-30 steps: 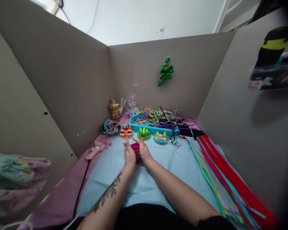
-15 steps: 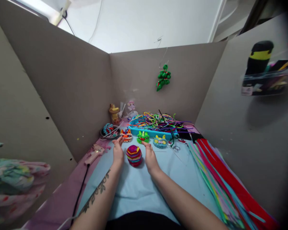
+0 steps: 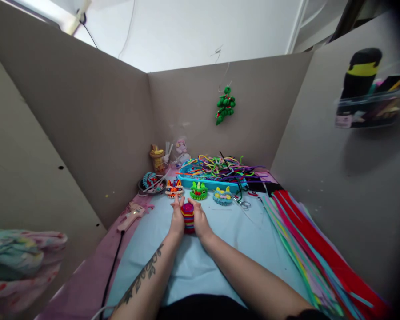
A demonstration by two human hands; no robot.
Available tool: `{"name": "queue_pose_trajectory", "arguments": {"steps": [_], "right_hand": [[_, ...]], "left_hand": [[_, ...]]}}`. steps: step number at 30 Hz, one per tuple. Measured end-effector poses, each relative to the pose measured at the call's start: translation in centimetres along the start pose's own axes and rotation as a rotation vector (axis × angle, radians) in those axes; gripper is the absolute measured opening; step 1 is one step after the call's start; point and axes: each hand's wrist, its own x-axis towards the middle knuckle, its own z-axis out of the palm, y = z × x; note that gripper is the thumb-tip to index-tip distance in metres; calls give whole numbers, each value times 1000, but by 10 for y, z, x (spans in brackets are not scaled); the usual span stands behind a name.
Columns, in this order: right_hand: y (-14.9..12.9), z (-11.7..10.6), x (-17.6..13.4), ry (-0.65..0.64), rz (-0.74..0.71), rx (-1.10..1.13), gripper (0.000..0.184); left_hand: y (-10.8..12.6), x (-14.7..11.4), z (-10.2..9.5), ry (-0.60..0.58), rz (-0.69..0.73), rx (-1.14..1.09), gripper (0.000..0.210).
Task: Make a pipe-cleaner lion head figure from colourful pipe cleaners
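Observation:
A ball with stripes of red, purple, yellow and blue (image 3: 188,218) stands on the light blue cloth (image 3: 200,266). My left hand (image 3: 177,216) lies along its left side and my right hand (image 3: 201,218) along its right side. Both palms face inward and clasp the ball between them, hiding its flanks. Just beyond the fingertips sit three small fuzzy animal-head figures: one orange and white (image 3: 174,189), one green (image 3: 198,191) and one blue and yellow (image 3: 222,195).
Behind the figures, a blue tray (image 3: 213,183) overflows with coloured pipe cleaners. Scissors (image 3: 244,204) lie to its front right. Long bundles of pipe cleaners (image 3: 306,235) cover the right side. At left are a pink corded tool (image 3: 130,219) and a dark bowl (image 3: 142,186). Grey panels enclose the table.
Both hands have moved inward from either side of the ball and now touch it. The figures and the tray stay in place; the view has shifted slightly.

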Motion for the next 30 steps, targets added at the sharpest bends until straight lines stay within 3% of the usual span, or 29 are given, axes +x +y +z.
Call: {"name": "queue_pose_trajectory", "arguments": {"steps": [2, 5, 8, 13, 18, 22, 25, 30], "right_hand": [[-3, -8, -14, -59, -43, -82, 57], [-9, -23, -31, -107, -103, -218, 71], [-13, -35, -28, -126, -82, -298, 84], [-9, -31, -10, -346, -40, -298, 113], [1, -22, -20, -359, -179, -336, 118], [-2, -24, -23, -384, -126, -375, 122], [-7, -27, -26, -394, -95, -304, 116], [-8, -39, -33, -292, -138, -152, 96]], "left_hand": [[4, 8, -6, -3, 92, 45, 81], [10, 19, -17, 19, 172, 89, 80], [10, 19, -27, -71, 129, 9, 89], [1, -3, -30, -227, -27, -36, 91], [-4, -16, -20, -168, 13, -15, 93], [-5, -18, -18, -148, 37, 6, 94], [-3, -13, -21, -145, 74, 73, 94], [7, 0, -33, 91, 245, 272, 84]]}}
